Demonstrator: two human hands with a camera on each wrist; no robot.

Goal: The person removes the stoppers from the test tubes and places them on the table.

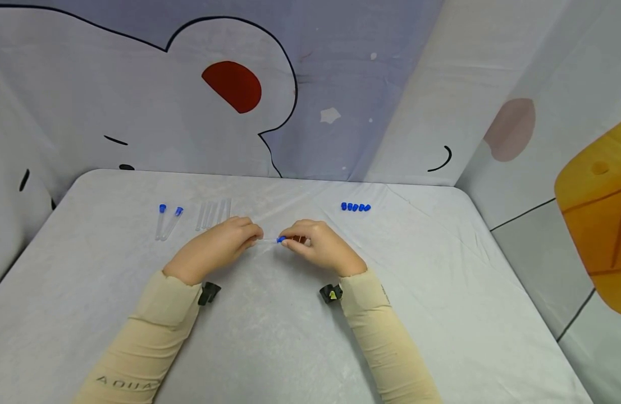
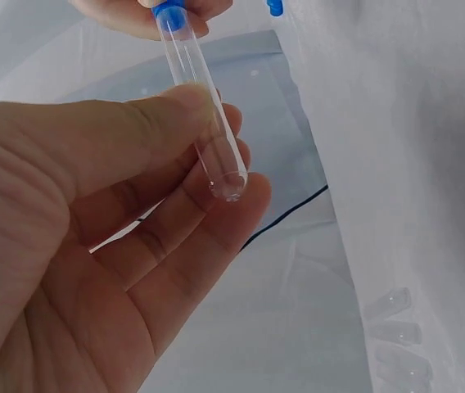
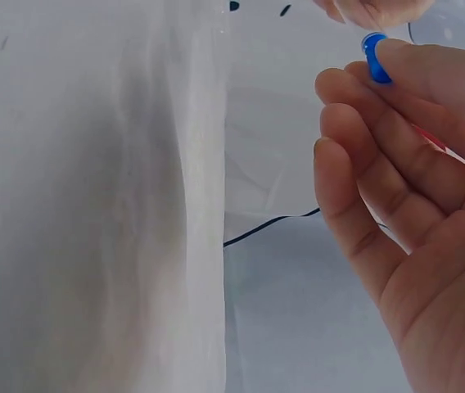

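A clear test tube (image 2: 187, 64) with a rounded end is held between the thumb and fingers of my left hand (image 1: 218, 245). At its mouth is a blue cap (image 3: 375, 59), which my right hand (image 1: 322, 245) pinches between thumb and forefinger. In the left wrist view the cap sits at the tube's opening; how deep it goes is partly hidden by the right fingers. Both hands are close together above the white table. The right hand's other fingers bend loosely, with nothing seen in them.
Two capped tubes (image 1: 160, 223) lie at the table's left. Several uncapped tubes (image 1: 206, 215) lie side by side behind my left hand. A row of several loose blue caps (image 1: 355, 207) rests at the back right. Printed cloth walls (image 1: 351, 112) border the white-covered table (image 1: 270, 348).
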